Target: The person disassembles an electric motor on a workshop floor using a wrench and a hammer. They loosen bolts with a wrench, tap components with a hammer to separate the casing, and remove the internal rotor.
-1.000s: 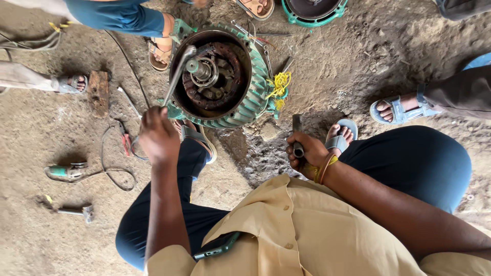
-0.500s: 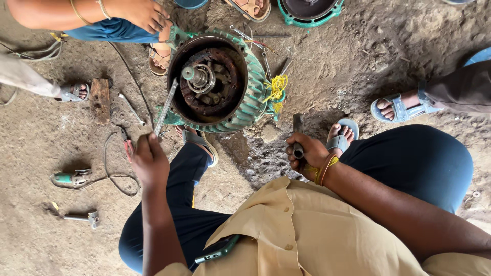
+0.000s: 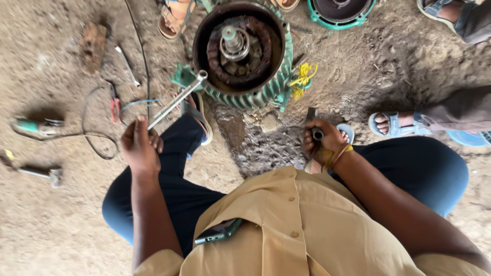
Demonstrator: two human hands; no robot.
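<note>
The left hand (image 3: 139,148) had drawn back from the motor (image 3: 240,53), fingers pinching the wrench (image 3: 176,100). The right hand's (image 3: 323,142) fingers gripped a metal tool (image 3: 313,125) near the motor, whose end cover was already off.

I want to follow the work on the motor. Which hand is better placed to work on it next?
Probably the left hand. It holds a long wrench whose head already lies at the rim of the motor. The right hand grips a dark tool held near the ground, apart from the motor.
</note>
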